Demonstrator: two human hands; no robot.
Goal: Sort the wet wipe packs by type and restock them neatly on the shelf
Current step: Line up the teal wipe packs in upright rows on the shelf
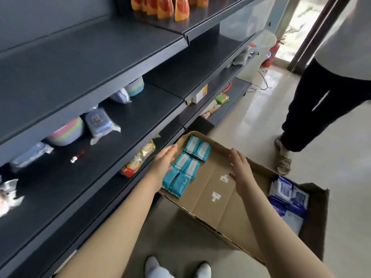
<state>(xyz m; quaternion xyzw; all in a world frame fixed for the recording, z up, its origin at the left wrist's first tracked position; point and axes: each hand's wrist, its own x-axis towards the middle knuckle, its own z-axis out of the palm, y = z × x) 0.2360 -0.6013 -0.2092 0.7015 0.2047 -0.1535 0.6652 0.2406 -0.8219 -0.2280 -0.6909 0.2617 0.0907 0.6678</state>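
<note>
Teal wet wipe packs [185, 167] lie paired in the box [202, 197]; left hand [162, 163] and right hand [240, 170] fingers [234, 156] straight, empty.

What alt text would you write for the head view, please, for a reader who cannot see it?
Two open hands reach into a cardboard box beside a shelf: the left hand over teal packs, the right hand over bare cardboard. Blue packs lie at its right end.

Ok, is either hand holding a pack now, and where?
Neither. The left hand is flat over the teal packs in the cardboard box; the right hand is spread above its bare bottom.
</note>
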